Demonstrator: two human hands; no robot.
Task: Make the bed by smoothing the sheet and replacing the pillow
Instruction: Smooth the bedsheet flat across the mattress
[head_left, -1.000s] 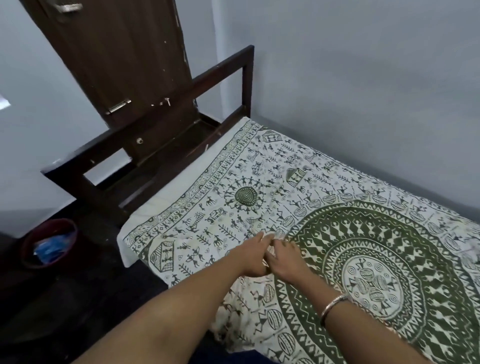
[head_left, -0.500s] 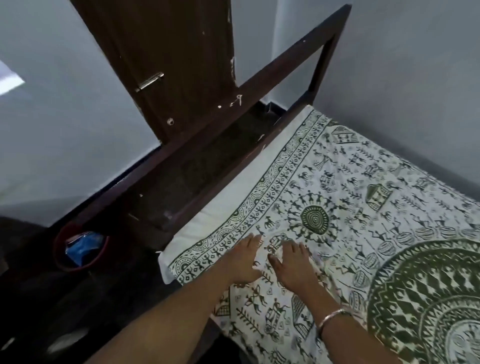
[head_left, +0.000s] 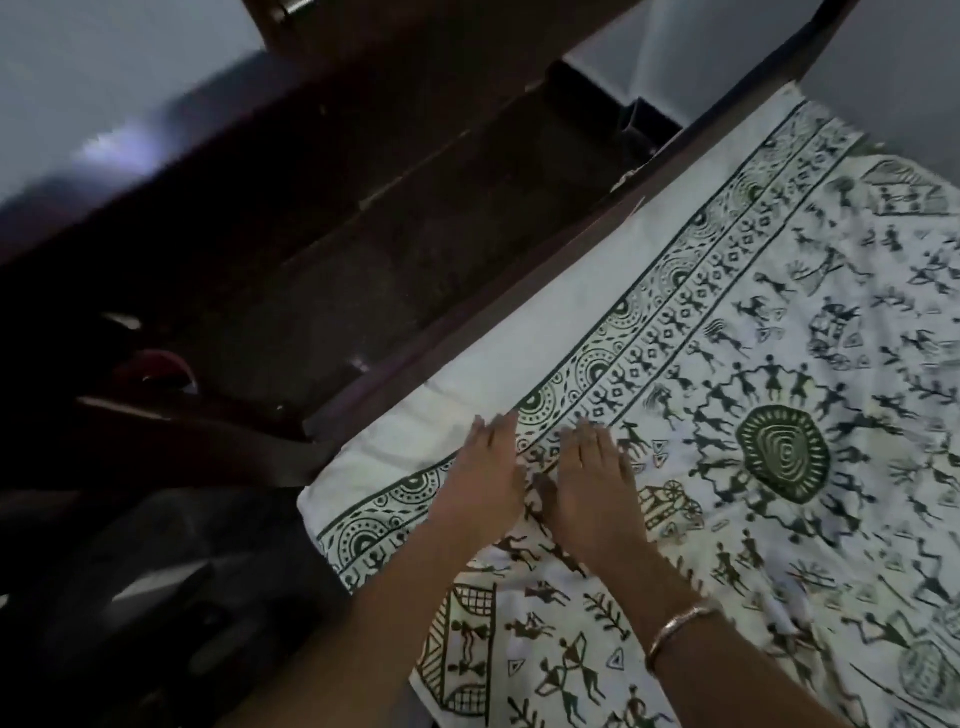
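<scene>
Both hands are down flat on the bed. Our left hand (head_left: 488, 483) and right hand (head_left: 592, 488) lie side by side, just apart, palms on the white cotton sheet printed with dark green folk figures (head_left: 779, 364). Fingers are straight, with nothing gripped or pinched. The fingertips point toward the dark wooden bed-frame rail (head_left: 410, 358) and reach the patterned border band, just short of the sheet's plain white edge strip (head_left: 519, 338). A thin metal bangle (head_left: 675, 631) sits on our right wrist.

Sheet: spread over the mattress and running up to the rail, with its near corner hanging over the side. We see some slack cloth around the wrists. The picture is blurred, so we cannot grade the creases.

Pillow: not in view.

Step in hand, by our judgement: smoothing the sheet at this end, near the corner. Replacing the pillow is not yet done.

Next move, as we read it: sweep with flat palms outward toward the rail and the corner, using even pressure so the cloth does not bunch ahead of the fingers. After that the pillow must be found and laid at the head. We cannot tell which end that is.
</scene>
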